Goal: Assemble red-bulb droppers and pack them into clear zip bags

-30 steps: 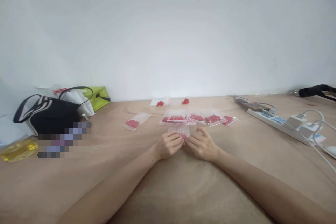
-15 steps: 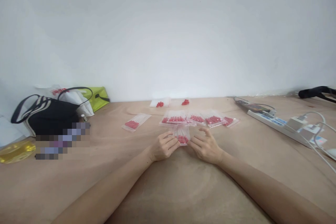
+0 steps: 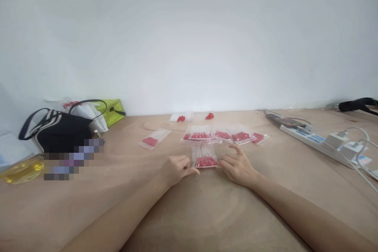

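A clear zip bag holding several white sticks with red ends lies in front of me, its red ends toward me. My left hand is at its lower left corner, fingers curled and thumb stretched out along the near edge, apart from them. At the lower right corner, my right hand pinches the bag's edge, with its index finger raised. Just beyond lies a row of similar filled bags, partly overlapping. Another filled bag rests apart on the left.
Small red pieces lie at the back on clear bags, with more red pieces beside them. On the right are a power strip with chargers and cables. A black bag and a yellow-green bag stand at left.
My left hand has drawn back to the left and its thumb has stretched out, uncovering the bag's left side. More red ends show. My right hand stays at the right corner.
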A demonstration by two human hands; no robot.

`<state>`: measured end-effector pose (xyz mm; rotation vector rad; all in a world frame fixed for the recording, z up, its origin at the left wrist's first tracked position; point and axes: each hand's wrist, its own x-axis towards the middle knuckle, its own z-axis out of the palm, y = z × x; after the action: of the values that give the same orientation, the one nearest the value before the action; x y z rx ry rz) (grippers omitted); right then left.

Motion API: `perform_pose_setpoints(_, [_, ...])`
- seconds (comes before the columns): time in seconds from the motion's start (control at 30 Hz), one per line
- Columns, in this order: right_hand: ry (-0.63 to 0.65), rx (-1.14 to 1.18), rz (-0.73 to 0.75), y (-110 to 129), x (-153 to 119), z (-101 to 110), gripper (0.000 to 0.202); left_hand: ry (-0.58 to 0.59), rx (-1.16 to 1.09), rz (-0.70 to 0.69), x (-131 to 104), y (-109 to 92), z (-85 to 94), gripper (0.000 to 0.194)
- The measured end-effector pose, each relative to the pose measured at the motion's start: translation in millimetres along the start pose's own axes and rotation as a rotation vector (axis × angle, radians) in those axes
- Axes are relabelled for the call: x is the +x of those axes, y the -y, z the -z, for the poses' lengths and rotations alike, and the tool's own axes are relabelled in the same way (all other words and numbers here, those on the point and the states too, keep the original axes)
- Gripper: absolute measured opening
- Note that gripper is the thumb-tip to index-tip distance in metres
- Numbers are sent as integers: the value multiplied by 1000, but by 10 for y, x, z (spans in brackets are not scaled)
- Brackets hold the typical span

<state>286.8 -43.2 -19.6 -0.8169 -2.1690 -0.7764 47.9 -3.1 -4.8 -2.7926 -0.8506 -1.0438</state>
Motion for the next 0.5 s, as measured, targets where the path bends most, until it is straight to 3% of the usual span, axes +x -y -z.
perform_pose_setpoints(0.1, [-18,40,-28,45,39,12,25,103,-473,642,30,-99,22,34])
perform_pose_setpoints(0.17, [-8,85,-4,105,89,12,24,137,-787,927,52,-175,25,47])
perform_pose_setpoints(0.23, [38,159,44,153,130,6,20,110,-999,1031,9,-207,49,63])
perform_pose_setpoints(0.3, [100,230,49,155,136,1,16,26,-1078,1036,-116,-156,125,63])
perform_pose_setpoints(0.4, [156,274,-56,65,84,-4,17,-133,-962,1058,-337,91,329,59])
perform_pose_setpoints(0.5, [165,285,-145,-38,26,-21,15,-289,-707,1094,-323,435,489,40])
